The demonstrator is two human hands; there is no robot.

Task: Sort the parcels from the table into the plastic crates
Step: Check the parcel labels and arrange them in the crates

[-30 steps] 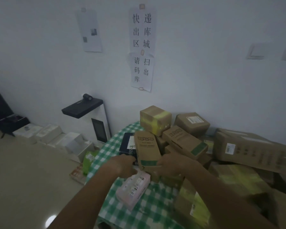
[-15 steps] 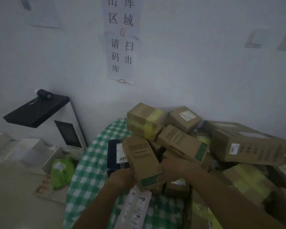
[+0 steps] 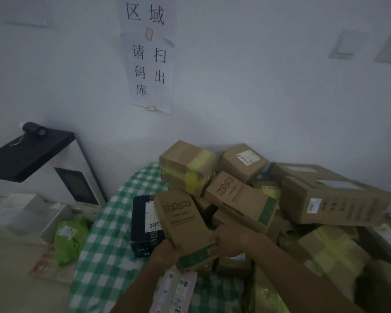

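Note:
A long brown cardboard parcel [image 3: 182, 222] with a green end band stands tilted on the green checked table [image 3: 104, 251]. My left hand [image 3: 165, 254] grips its lower left side. My right hand [image 3: 229, 240] grips its lower right side, fingers curled on the green end. A black box [image 3: 142, 224] with a white label lies just left of it. A pink-white parcel [image 3: 178, 290] lies below my hands. Many brown parcels [image 3: 242, 199] are piled to the right against the wall. No plastic crate shows.
A white scanner stand with a black top [image 3: 32, 152] and dark screen stands at the left. White boxes [image 3: 25, 213] and a green bag [image 3: 70, 238] lie on the floor beside the table. A large carton [image 3: 334, 199] sits on the pile at right. Paper signs hang on the wall.
The view has moved closer and further right over the table. Both hands stay on the long brown parcel, which has tipped a little more upright.

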